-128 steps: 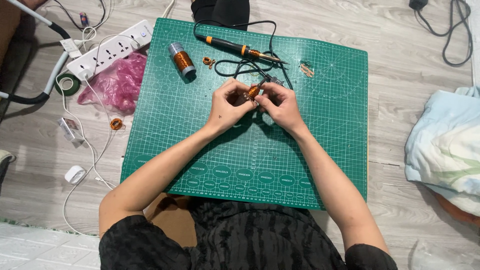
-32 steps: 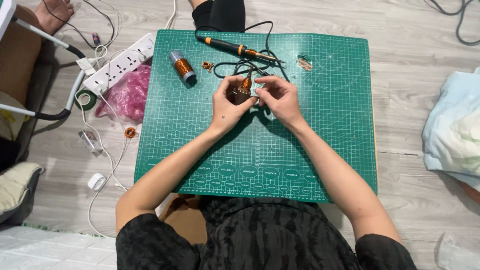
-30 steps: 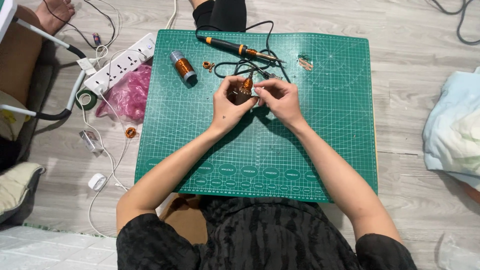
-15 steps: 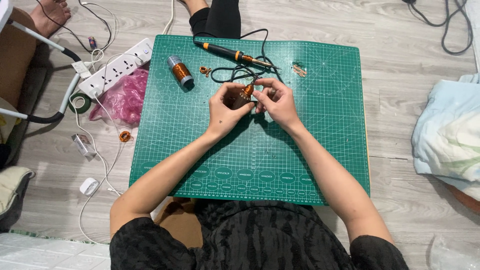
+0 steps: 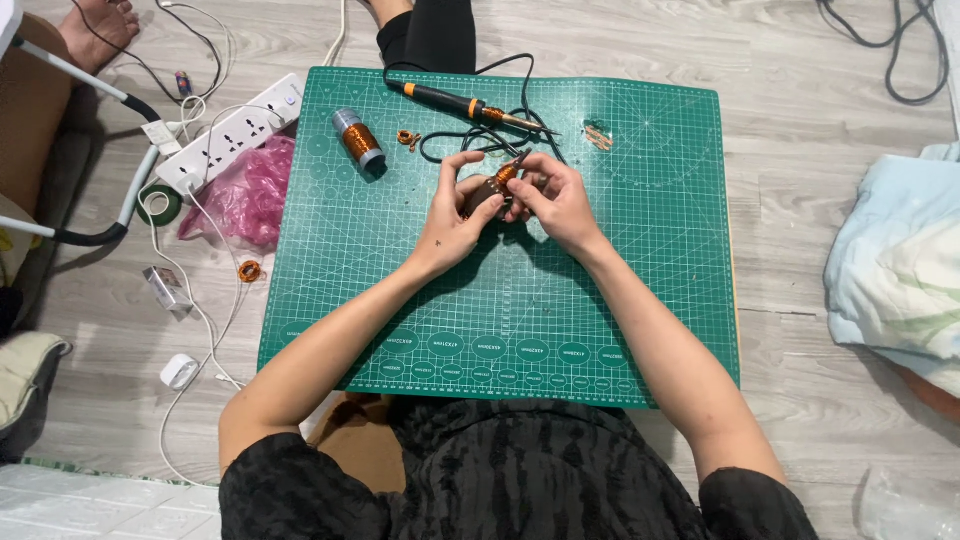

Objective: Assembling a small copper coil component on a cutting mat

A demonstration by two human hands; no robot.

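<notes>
At the far left a white power strip (image 5: 232, 130) lies slantwise on the wooden floor, with a roll of dark green tape (image 5: 160, 204) just below its lower end and a crumpled pink plastic bag (image 5: 247, 195) beside it. A small clear packet (image 5: 165, 290) lies lower on the floor among white cords, near a tiny ring of copper wire (image 5: 249, 270).

On the green cutting mat (image 5: 640, 300), near its upper left corner, a spool of copper wire (image 5: 359, 143) lies on its side. A soldering iron (image 5: 470, 105) with a black and orange handle rests along the top edge.

Over the middle of the mat, the left hand (image 5: 452, 215) cups a small copper-wound coil (image 5: 492, 188) from below and the left, fingers curled around it. The right hand (image 5: 552, 195) meets it from the right, thumb and forefinger pinched on the coil's upper end. The coil sits between both sets of fingertips, lifted off the mat.

At the right edge lies a pale blue bundled cloth (image 5: 900, 270).
</notes>
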